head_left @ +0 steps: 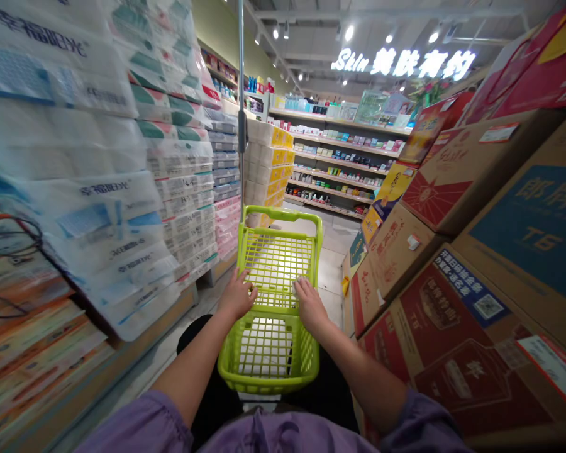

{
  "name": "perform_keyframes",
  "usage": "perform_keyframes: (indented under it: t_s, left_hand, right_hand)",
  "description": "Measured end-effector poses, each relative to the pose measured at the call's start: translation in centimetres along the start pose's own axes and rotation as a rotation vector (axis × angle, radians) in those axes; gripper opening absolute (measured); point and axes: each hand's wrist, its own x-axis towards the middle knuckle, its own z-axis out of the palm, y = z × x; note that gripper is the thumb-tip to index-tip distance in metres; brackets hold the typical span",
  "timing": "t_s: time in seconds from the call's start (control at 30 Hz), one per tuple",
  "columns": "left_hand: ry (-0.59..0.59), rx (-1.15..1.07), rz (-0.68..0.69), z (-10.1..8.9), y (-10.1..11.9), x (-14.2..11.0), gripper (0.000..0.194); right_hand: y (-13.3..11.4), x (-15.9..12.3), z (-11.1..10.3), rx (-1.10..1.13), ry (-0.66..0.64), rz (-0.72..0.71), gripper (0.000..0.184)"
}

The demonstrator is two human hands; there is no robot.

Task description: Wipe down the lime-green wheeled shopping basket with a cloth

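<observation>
A lime-green plastic shopping basket [268, 382] with a gridded back panel and a handle at its far top stands in front of my body. Its bottom shows through the openings as white, and I see no goods in it. My left hand [236, 297] is at the left edge of the panel, fingers curled about it, thumb on the inner side. On the opposite edge, my right hand [311, 305] is closed with its fingertips over the rim. Something small and pale shows at the right fingertips, too little to name.
Stacked tissue packs [108, 207] line the left side. Cardboard cartons [453, 314] rise close on the right. A thin metal pole [241, 82] stands left of the basket. Shelves of boxed goods [339, 151] face me beyond the tiled aisle [330, 264], under a lit sign [405, 61].
</observation>
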Motion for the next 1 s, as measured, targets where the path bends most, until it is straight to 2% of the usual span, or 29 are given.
perform_keyframes:
  t_s: [0.1,0.2,0.3,0.43,0.57,0.67,0.77,0.9,1.0]
  left_hand:
    - [0.003,0.0,0.004,0.0,0.0,0.0,0.029]
    - [0.029,-0.003,0.018,0.0,-0.1,0.0,0.028]
    - [0.064,-0.022,0.034,0.1,-0.3,-0.2,0.028]
    - [0.092,-0.077,0.036,-0.1,-0.6,-0.4,0.027]
    - [0.103,-0.093,0.025,-0.4,-0.6,-0.6,0.027]
    - [0.121,-0.09,0.021,-0.4,-0.8,-0.5,0.028]
    - [0.149,-0.087,0.038,0.0,-1.2,-0.4,0.027]
    - [0.188,-0.076,0.071,0.6,-1.9,-0.1,0.026]
    - [0.207,-0.068,0.088,0.8,-2.2,0.1,0.026]
  right_hand:
    - [-0.4,-0.7,0.2,0.002,-0.056,-0.05,0.079]
    - [-0.3,1.3,-0.2,0.009,-0.086,-0.062,0.078]
    - [0.0,5.2,-1.0,0.015,-0.06,-0.087,0.074]
    - [1.2,12.0,-2.7,-0.009,-0.032,-0.065,0.068]
    - [2.3,18.3,-4.7,-0.023,0.033,0.035,0.062]
    - [2.0,21.2,-4.9,0.007,0.104,0.18,0.058]
    - [0.9,22.2,-3.4,0.049,0.09,0.278,0.061]
    - [0.0,21.7,-1.3,0.074,0.088,0.291,0.07]
    - [0.1,20.9,-0.8,0.093,0.108,0.272,0.075]
